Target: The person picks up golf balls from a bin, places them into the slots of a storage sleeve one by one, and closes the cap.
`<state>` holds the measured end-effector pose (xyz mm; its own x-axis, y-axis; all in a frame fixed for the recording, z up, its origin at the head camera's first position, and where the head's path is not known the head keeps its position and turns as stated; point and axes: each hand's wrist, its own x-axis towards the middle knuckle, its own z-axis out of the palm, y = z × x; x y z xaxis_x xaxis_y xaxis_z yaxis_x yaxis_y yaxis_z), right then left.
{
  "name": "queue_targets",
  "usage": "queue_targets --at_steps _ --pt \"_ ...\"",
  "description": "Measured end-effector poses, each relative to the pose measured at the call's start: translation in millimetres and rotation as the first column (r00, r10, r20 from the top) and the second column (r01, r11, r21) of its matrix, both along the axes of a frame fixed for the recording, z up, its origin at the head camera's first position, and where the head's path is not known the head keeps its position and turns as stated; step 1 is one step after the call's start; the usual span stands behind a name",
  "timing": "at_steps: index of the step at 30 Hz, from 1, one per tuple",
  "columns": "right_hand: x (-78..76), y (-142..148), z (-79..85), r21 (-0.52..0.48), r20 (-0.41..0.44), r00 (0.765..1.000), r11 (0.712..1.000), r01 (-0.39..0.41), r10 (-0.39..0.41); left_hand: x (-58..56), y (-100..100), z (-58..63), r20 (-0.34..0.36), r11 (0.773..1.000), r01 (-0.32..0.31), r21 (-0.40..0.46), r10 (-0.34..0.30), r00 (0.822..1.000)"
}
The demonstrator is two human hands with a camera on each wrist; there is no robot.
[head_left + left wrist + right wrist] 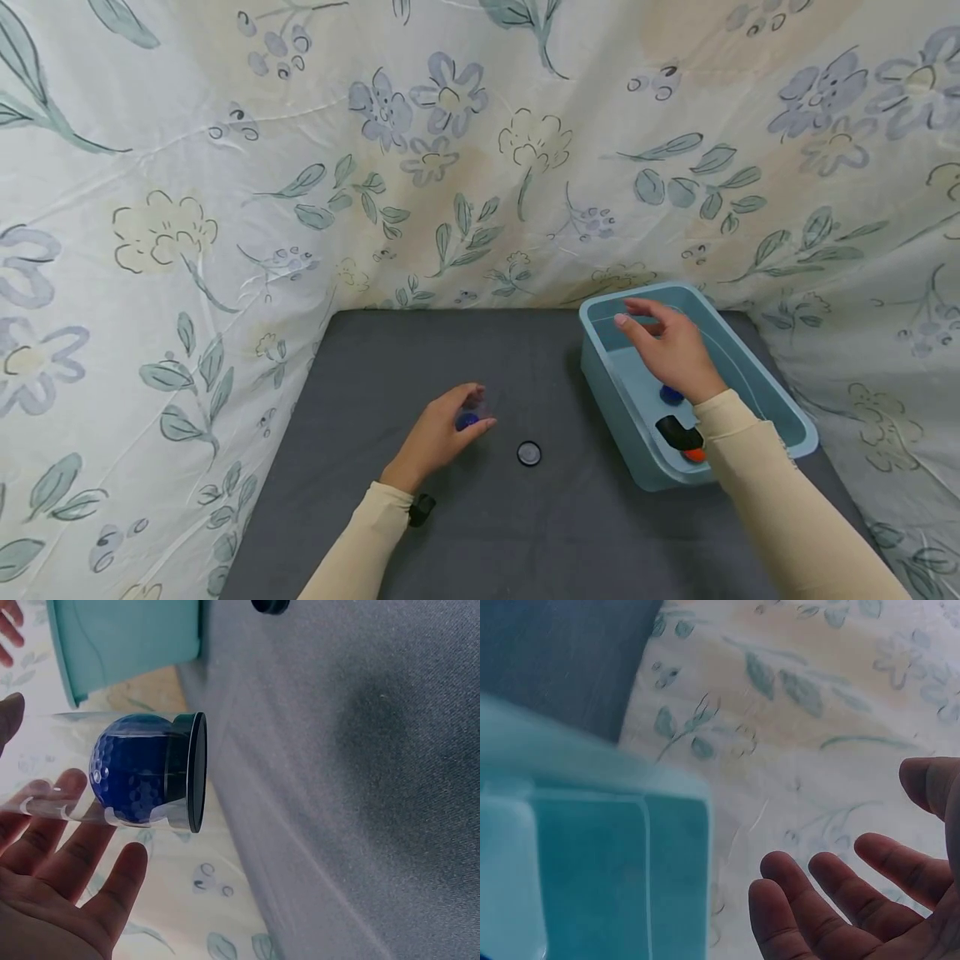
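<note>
Blue shows bright through the clear tube (71, 746), and it's a dimpled ball (131, 769) sitting right down at the end with the black cap (196, 772). Here's the left hand (441, 427), clamped on that tube, fingers curved along one side and the thumb on the other, holding it roughly upright with the capped end towards the table (540, 533). Whether that end touches the grey cloth, we can't tell from these angles. Just to the right of the hand lies a round black lid (528, 453), flat on the table, its pale middle facing up. Across to the right, it's the light blue tub (609, 421), standing near the table's far right corner, and over it hangs the right hand (670, 346), fingers loosely bent, thumb and fingertips well apart. Down inside the tub there's a second blue ball (671, 395), partly hidden by the right arm, and nearer the front end an orange thing (694, 456), too covered to make out. Cream sleeves (787, 492) reach down to both wrists, each wrist with a small black device, and behind everything hangs a pale curtain (480, 187) covered in flowers and leaves.
</note>
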<state>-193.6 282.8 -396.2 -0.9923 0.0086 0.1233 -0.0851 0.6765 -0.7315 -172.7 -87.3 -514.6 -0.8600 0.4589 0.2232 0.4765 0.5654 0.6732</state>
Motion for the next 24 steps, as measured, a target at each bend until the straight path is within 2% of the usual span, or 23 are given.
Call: queue_targets --at_steps 7,15,20,24 --pt "-6.6 16 -6.9 0.029 0.096 0.995 0.999 0.026 -0.028 -0.5 -1 -2.0 -0.018 1.000 -0.005 0.009 0.005 1.000" --pt "-16.3 36 -32.3 0.103 0.199 0.978 0.994 0.043 -0.063 0.5 -1 -2.0 -0.003 1.000 -0.009 -0.012 0.009 1.000" --pt "-21.0 50 -51.9 0.161 0.263 0.962 0.986 0.038 -0.080 1.5 -1 -3.6 0.000 1.000 -0.012 -0.011 0.012 1.000" --pt "-26.8 61 -64.7 0.238 0.339 0.933 0.970 0.042 -0.124 0.8 0 -4.9 0.004 1.000 -0.005 -0.001 0.005 1.000"
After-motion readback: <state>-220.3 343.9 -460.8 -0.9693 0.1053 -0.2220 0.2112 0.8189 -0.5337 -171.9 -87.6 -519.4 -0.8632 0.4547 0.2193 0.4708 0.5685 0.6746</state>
